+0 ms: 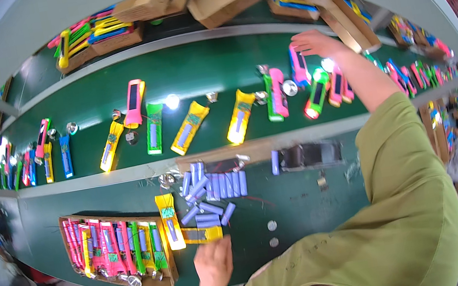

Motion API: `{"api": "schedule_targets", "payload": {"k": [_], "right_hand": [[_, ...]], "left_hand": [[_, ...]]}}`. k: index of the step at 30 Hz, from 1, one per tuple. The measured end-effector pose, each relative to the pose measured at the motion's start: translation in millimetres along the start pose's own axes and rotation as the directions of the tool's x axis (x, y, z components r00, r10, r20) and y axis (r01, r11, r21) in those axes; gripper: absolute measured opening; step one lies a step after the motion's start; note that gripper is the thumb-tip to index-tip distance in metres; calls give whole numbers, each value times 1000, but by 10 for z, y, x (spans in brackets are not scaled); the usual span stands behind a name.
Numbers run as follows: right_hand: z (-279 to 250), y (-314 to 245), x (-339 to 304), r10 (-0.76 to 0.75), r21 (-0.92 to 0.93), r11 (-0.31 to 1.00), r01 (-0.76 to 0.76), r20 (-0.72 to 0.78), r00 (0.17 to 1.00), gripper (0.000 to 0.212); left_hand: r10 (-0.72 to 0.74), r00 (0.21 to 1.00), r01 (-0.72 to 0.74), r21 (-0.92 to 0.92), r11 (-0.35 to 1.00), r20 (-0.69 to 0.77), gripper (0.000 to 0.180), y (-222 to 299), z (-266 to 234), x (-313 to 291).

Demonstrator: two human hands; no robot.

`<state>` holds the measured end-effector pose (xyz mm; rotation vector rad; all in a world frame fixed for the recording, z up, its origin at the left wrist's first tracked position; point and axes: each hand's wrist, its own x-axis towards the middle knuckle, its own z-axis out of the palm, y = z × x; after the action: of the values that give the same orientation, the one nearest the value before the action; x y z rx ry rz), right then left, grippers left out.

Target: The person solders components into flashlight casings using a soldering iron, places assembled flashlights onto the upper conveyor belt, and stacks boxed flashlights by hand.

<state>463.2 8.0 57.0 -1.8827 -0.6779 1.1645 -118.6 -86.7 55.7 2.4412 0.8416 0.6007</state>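
Observation:
My left hand (213, 263) is at the near edge of the green bench, fingers curled against the lower edge of a yellow flashlight casing (201, 234) with a dark panel. Next to it an opened yellow flashlight (170, 222) shows its purple battery and green circuit board. Several loose purple battery cells (227, 185) lie just beyond. My right hand (317, 45) reaches far out over the green belt, fingers stretched out, at the top end of a pink and blue flashlight (298, 64). Nothing shows in its fingers.
A cardboard box (169, 270) of opened flashlights sits at left. Flashlights and silver lamp heads line the belt (94, 105). A metal rail (337, 129) separates belt and bench. Boxes (224, 1) stand on the far shelf. A black tray (311, 155) and two small discs (272, 225) lie on the bench.

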Motion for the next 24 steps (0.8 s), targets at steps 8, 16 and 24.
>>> {"api": "schedule_targets", "payload": {"k": [8,16,24], "right_hand": [[-1051,1985,-2180,255,-10,962,-272,-321,912,28],[-795,3216,-2262,172,69,981,-182,-744,646,22],[-834,3473,-1856,-298,-405,855,-322,-894,335,32]], "left_hand": [[462,885,-417,-350,839,54,45,920,-171,1858],[42,967,-14,-113,994,250,60,1376,1059,4313],[-381,897,434,-275,858,227,66,1081,1748,5856]]}}
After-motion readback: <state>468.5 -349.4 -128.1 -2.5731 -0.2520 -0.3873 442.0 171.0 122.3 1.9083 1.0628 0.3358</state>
